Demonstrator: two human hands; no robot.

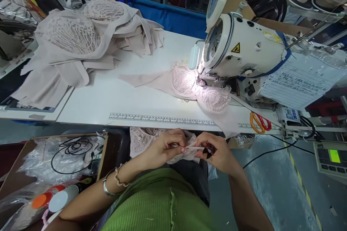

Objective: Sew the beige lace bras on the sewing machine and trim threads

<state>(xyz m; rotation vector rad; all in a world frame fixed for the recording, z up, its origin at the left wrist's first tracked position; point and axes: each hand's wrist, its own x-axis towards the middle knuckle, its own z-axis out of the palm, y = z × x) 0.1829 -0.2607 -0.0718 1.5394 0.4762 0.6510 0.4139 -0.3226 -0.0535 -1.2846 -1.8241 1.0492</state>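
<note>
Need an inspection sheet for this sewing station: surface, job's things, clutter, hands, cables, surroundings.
Surface: white sewing table with printed ruler strip along the front edge.
Job's things: beige lace bra piece held over the lap; another lace bra under the white sewing machine.
Clutter: pile of beige lace bras far left; orange-handled scissors.
Hands: left hand and right hand both pinch the piece; right also grips a small dark tool, unclear.
Cables: black cable hanging off the table at right.
Surroundings: cardboard box of plastic bags; control panel with green display.
</note>
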